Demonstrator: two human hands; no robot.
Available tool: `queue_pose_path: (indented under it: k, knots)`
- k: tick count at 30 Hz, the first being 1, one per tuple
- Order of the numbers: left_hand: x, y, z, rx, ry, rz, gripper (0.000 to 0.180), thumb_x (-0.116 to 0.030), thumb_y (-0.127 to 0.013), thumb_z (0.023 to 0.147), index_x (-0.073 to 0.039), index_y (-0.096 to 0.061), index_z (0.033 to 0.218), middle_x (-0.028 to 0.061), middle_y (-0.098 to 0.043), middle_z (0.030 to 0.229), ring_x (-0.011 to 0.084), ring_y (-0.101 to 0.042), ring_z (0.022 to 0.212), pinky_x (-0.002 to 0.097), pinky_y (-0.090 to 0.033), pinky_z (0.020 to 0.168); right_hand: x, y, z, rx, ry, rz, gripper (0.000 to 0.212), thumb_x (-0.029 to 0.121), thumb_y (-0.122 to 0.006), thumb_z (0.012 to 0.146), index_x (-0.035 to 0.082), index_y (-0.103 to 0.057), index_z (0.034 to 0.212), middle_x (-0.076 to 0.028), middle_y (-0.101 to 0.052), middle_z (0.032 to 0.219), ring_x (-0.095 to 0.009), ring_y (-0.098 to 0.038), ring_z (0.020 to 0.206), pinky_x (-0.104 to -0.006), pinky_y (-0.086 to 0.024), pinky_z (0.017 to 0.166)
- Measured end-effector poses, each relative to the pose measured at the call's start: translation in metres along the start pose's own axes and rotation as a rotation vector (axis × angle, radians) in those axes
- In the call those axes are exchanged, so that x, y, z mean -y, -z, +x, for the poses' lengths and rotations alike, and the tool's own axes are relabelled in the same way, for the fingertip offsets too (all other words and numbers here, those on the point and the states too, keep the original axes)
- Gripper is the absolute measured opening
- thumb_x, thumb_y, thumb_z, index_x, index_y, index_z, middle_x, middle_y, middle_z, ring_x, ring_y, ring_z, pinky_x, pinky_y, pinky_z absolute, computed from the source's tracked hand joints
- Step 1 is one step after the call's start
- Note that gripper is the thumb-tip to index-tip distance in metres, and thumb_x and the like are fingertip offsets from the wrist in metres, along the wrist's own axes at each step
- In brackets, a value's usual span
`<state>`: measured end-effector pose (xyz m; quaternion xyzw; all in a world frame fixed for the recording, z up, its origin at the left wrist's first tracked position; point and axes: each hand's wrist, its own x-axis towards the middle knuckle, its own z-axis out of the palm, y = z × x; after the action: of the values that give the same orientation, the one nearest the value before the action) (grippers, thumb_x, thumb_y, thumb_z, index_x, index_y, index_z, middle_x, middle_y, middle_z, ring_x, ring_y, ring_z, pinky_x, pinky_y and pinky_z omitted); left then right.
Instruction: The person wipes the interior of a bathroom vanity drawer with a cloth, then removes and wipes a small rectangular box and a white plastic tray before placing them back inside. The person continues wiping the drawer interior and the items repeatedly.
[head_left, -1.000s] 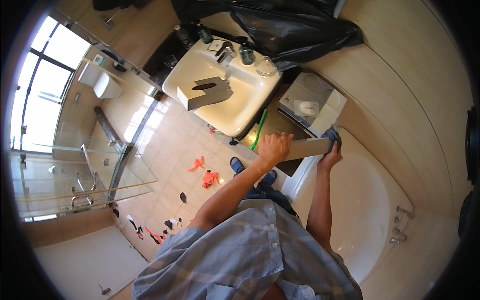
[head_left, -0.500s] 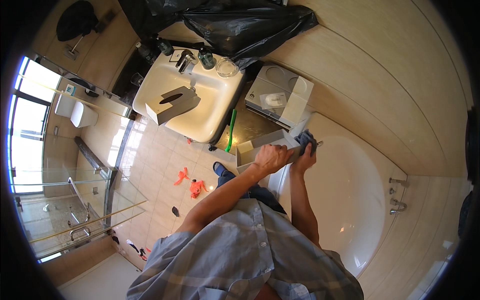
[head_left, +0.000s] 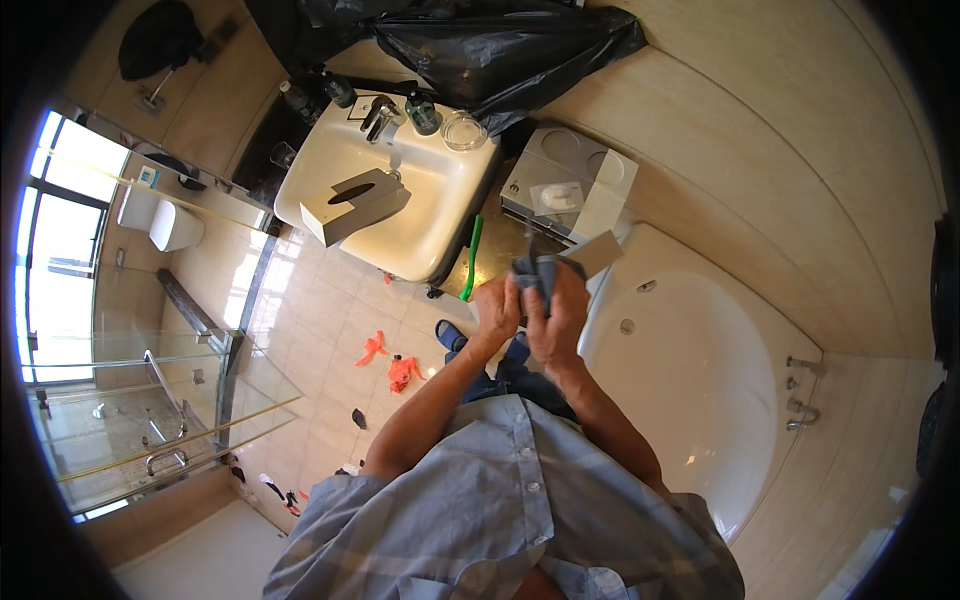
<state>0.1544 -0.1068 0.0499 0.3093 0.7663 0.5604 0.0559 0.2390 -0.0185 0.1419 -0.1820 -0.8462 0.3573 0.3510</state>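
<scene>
Close together in front of my body, both hands work on a grey open box [head_left: 597,253], which they mostly hide. My left hand [head_left: 496,310] is closed on its near left side. A dark grey cloth [head_left: 535,277] is bunched in my right hand [head_left: 560,318], whose fingers press it against the box. Just beyond my left hand, a green slim-handled thing [head_left: 472,258] lies on the dark counter by the sink.
A tissue box cover [head_left: 355,205] rests across the white sink [head_left: 432,220]. Bottles [head_left: 422,114] and a glass dish [head_left: 464,131] stand behind it. A grey case [head_left: 560,165] sits right of the sink. The bathtub [head_left: 690,400] is at my right; orange scraps [head_left: 402,374] lie on the floor.
Both hands have moved left, away from the tub, and the box has turned with them. The cloth has gone from the box's right end to in front of my chest.
</scene>
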Motion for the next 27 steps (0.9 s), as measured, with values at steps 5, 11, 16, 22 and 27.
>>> queue_pose_path:
  k: [5, 11, 16, 22, 27]
  knots:
    - [0.018, 0.015, -0.010, -0.178, 0.041, -0.229, 0.028, -0.028, -0.048, 0.096, -0.006, -0.065, 0.091, 0.0038, -0.067, 0.079, 0.0185, -0.062, 0.068, 0.0320, -0.051, 0.060, 0.010, -0.029, -0.015, 0.176, 0.188, -0.106, 0.036, 0.020, -0.066, 0.087, -0.001, -0.062, 0.116, -0.017, -0.059, 0.126, -0.035, -0.053, 0.123, -0.0525, -0.032, 0.107]
    - [0.035, 0.016, -0.017, -0.393, 0.305, -0.368, 0.052, -0.032, -0.037, 0.104, -0.002, -0.043, 0.061, 0.0044, -0.039, 0.051, 0.0134, -0.036, 0.049, 0.0381, -0.024, 0.048, -0.048, -0.012, 0.008, 0.152, 0.075, -0.274, 0.037, 0.015, -0.063, 0.089, 0.000, -0.059, 0.123, -0.020, -0.058, 0.129, -0.038, -0.050, 0.127, -0.0607, -0.027, 0.110]
    - [0.004, 0.012, 0.002, -0.312, 0.184, -0.207, 0.052, -0.032, -0.036, 0.104, -0.002, -0.043, 0.062, 0.0068, -0.039, 0.052, 0.0161, -0.038, 0.050, 0.0381, -0.027, 0.050, -0.105, 0.012, 0.033, 0.091, -0.009, -0.406, 0.037, 0.013, -0.059, 0.091, 0.001, -0.057, 0.126, -0.022, -0.057, 0.129, -0.044, -0.051, 0.122, -0.0576, -0.036, 0.105]
    - [0.031, 0.010, 0.004, -0.315, -0.014, -0.119, 0.053, -0.038, -0.038, 0.101, 0.002, -0.056, 0.072, 0.0156, -0.053, 0.058, 0.0270, -0.050, 0.050, 0.0425, -0.034, 0.051, -0.002, -0.028, -0.013, 0.205, 0.116, 0.006, 0.034, 0.007, -0.063, 0.086, -0.005, -0.060, 0.118, -0.019, -0.056, 0.131, -0.039, -0.047, 0.132, -0.0556, -0.033, 0.111]
    - [0.006, 0.014, 0.005, -0.277, 0.128, -0.117, 0.050, -0.031, -0.037, 0.101, 0.003, -0.056, 0.069, 0.0148, -0.054, 0.059, 0.0250, -0.051, 0.052, 0.0420, -0.035, 0.052, -0.033, -0.019, -0.005, 0.187, 0.157, -0.030, 0.032, 0.004, -0.064, 0.084, -0.004, -0.061, 0.115, -0.019, -0.057, 0.130, -0.038, -0.048, 0.131, -0.0554, -0.031, 0.112]
